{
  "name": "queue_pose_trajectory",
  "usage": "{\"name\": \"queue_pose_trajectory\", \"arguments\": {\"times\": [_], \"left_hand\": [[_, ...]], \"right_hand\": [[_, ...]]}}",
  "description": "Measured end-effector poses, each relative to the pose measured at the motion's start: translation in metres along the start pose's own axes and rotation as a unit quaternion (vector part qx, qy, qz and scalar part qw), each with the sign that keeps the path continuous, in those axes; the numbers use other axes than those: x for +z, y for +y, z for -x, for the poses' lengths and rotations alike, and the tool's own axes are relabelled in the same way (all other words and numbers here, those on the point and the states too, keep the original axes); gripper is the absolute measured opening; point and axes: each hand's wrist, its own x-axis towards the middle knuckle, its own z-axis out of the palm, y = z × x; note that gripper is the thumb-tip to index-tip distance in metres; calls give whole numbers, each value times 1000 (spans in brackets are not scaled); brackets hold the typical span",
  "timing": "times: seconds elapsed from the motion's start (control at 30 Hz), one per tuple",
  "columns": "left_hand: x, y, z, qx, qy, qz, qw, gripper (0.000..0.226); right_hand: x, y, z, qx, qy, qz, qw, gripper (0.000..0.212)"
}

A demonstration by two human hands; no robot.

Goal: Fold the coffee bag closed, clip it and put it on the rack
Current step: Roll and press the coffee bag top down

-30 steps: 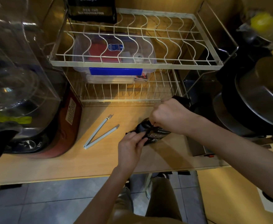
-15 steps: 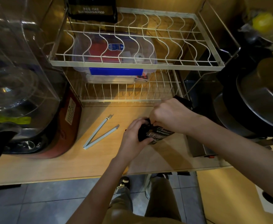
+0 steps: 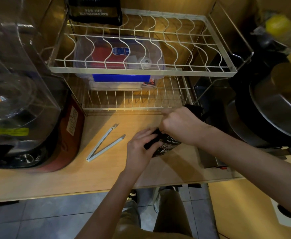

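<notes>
black coffee bag lies on the wooden surface, both hands, left and right, closed on its top mid-fold, so the open white clip nearby and the wire rack remain unused.

Glossy black foil-like bag catching light, white print showing. Clip looks pale matt plastic. Rack is white-coated wire on a shiny metal frame. Counter is smooth light wood grain, satin sheen.
</notes>
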Motion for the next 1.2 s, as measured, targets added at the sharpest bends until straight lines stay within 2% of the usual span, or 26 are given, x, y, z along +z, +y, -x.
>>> {"name": "queue_pose_trajectory", "arguments": {"times": [0.13, 0.23, 0.33, 0.4, 0.47, 0.57, 0.67, 0.87, 0.97, 1.1, 1.2], "left_hand": [[-1, 1, -5, -3, -7, 18, 1000, 26], [0, 0, -8, -83, 12, 90, 992, 20], [4, -3, -8, -128, 12, 127, 984, 19], [4, -6, -8, -161, 15, 156, 974, 21], [4, -10, -9, -189, 18, 189, 963, 21], [2, -16, -10, -222, 15, 227, 948, 16], [1, -19, -8, -248, 5, 257, 934, 14], [-5, -35, 4, -274, -71, 312, 907, 36], [-6, -52, 21, -254, -122, 234, 930, 43], [-4, -67, 32, -251, -76, 106, 959, 34], [-1, -70, 37, -202, -53, -6, 978, 31]], "right_hand": [[3, -1, 0, -26, 17, 13, 999, 16], [-1, -1, 0, -23, 7, 5, 1000, 16], [-10, 0, 0, -4, -7, -4, 1000, 14], [-19, 8, 0, 30, -7, 9, 999, 26], [-29, 18, 0, 46, 1, 10, 999, 22], [-37, 26, 0, 38, -6, -51, 998, 14], [-33, 27, -1, 50, 8, -117, 992, 19], [-21, 27, -2, 71, 17, -240, 968, 20], [-16, 28, -1, 71, 29, -274, 959, 21], [-12, 26, 0, 67, 47, -295, 952, 21], [-10, 25, 2, 67, 65, -304, 948, 21]]}}
